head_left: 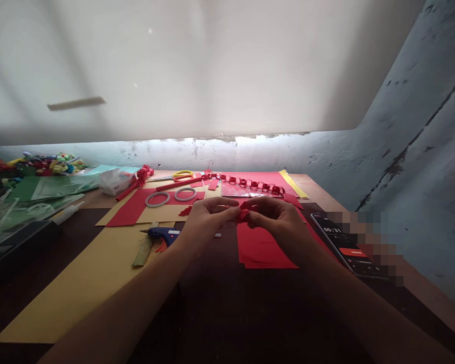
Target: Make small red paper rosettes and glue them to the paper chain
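Note:
My left hand [212,215] and my right hand [271,215] meet over the middle of the table, both with fingers pinched. Between their fingertips is a small piece of red paper [243,216]; its exact shape is partly hidden by the fingers. Under my right hand lie flat red paper sheets [265,250]. Beyond the hands, a red paper chain [253,183] of several looped links stretches across a red sheet. A blue hot glue gun [163,234] rests left of my left forearm, on a narrow stick.
Two rolls of tape [157,199] lie on red and tan paper at the back left, near yellow-handled scissors [182,175]. A phone [345,245] showing a timer lies at the right. Plastic bags and craft scraps [38,169] crowd the far left. A pale panel [197,71] hangs overhead.

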The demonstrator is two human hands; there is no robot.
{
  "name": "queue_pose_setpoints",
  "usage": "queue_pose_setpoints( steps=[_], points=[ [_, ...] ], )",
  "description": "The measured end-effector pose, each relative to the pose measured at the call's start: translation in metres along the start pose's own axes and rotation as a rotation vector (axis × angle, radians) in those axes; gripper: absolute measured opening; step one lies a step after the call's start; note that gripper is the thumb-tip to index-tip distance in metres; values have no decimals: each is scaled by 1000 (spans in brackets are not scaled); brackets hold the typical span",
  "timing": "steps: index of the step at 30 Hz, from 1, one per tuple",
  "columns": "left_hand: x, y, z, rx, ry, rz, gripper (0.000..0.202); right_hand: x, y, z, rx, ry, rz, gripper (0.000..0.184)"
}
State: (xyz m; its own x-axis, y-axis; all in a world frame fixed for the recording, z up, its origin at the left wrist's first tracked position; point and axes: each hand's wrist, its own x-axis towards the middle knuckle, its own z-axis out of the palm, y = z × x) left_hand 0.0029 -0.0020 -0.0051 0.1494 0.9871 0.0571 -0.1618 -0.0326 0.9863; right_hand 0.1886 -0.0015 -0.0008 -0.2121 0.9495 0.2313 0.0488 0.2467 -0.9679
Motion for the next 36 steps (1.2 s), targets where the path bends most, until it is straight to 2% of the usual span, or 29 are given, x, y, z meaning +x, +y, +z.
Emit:
queue_pose_setpoints(
  steps=[7, 14, 25, 36],
  points=[
    [-1, 1, 1, -12, -59, -23, 30, 1, -1, 0, 0, -1, -11, 24],
    [-1, 0, 0, -34, -86, -8, 33, 0, 0, -3, 57, -16, 70, 23],
    [-1, 2, -1, 65, -39, 48, 36, 2, 3, -3, 168, -23, 129, 27],
    [0, 3, -2, 155, -37, 88, 36, 1, 0, -3, 57, -11, 118, 27]
  ],
)
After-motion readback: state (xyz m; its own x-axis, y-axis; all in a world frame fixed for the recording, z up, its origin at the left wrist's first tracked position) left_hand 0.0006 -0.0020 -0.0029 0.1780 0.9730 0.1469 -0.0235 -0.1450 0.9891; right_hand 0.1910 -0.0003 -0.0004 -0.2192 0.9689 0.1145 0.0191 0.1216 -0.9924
